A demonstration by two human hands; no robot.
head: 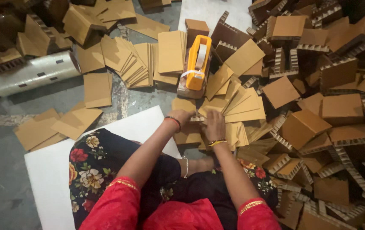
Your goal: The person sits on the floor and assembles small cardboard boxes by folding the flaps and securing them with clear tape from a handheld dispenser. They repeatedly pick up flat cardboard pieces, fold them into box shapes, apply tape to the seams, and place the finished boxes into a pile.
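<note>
I sit on the floor with both arms stretched forward. My left hand and my right hand rest close together on a small stack of flat brown cardboard pieces in front of my knees. The fingers of both hands press on the top piece; how firmly they grip it is unclear. Just beyond my hands stands a yellow tape dispenser with a roll of clear tape, set on a cardboard block. Fanned flat cardboard sheets lie right of my hands.
A heap of honeycomb cardboard blocks fills the right side. More flat sheets lie behind and to the left. A shiny plastic-wrapped roll lies at left. A white sheet covers the grey floor under my legs.
</note>
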